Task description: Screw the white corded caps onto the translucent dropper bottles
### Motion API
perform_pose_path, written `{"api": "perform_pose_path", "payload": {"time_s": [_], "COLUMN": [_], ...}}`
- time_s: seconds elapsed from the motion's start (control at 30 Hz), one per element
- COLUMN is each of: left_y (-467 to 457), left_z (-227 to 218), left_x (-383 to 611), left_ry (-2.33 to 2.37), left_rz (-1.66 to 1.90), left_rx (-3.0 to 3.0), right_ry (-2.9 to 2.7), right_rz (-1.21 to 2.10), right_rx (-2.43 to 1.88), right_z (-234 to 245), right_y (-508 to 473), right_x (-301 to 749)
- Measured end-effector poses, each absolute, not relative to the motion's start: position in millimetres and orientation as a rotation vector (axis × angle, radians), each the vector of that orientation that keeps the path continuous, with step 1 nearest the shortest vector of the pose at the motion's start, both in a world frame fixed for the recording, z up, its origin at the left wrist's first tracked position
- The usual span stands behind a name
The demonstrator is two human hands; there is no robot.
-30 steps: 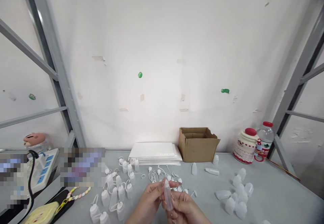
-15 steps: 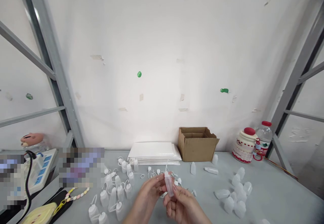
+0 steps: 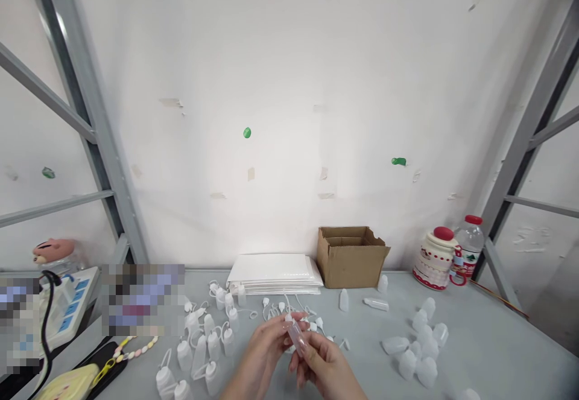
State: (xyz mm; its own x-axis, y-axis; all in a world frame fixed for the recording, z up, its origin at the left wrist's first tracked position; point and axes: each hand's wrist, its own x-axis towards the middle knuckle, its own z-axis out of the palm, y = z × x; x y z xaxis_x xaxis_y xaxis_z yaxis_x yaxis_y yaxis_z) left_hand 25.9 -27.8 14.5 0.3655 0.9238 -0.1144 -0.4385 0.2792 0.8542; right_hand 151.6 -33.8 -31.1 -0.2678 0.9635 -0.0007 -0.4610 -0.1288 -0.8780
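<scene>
Low in the middle of the view, my left hand point(image 3: 262, 355) and my right hand point(image 3: 323, 367) meet over the grey table point(image 3: 488, 339). Between their fingertips they hold one small translucent plastic bottle point(image 3: 296, 336), tilted, its top toward my left fingers. Just beyond the hands lies a scatter of small white caps with thin tethers point(image 3: 280, 309). Left of the hands stands a cluster of capped bottles point(image 3: 203, 346). A pile of uncapped bottles point(image 3: 420, 342) lies to the right.
A stack of white sheets point(image 3: 275, 273) and an open cardboard box point(image 3: 350, 255) sit at the back by the wall. A red-lidded jar point(image 3: 436, 258) and a water bottle point(image 3: 468, 246) stand at the back right. A power strip point(image 3: 67, 303) and a black tray point(image 3: 90, 370) lie left.
The bottle has tipped from nearly upright to a slant and sunk a little lower between my hands. My right fingers have shifted along it. The view has drifted slightly.
</scene>
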Motion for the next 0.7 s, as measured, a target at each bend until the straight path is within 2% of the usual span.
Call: {"api": "perform_pose_path", "payload": {"time_s": [0.37, 0.7], "left_y": [-26, -27], "left_z": [5, 3], "left_x": [32, 30], "left_ry": [0.560, 0.517], "left_rz": [0.944, 0.890], "left_rx": [0.561, 0.523], "right_ry": [-0.701, -0.606], "right_rz": [1.898, 1.994], "right_rx": [-0.631, -0.546], "right_z": [-20, -17], "right_y": [-40, -43], "right_x": [152, 153]}}
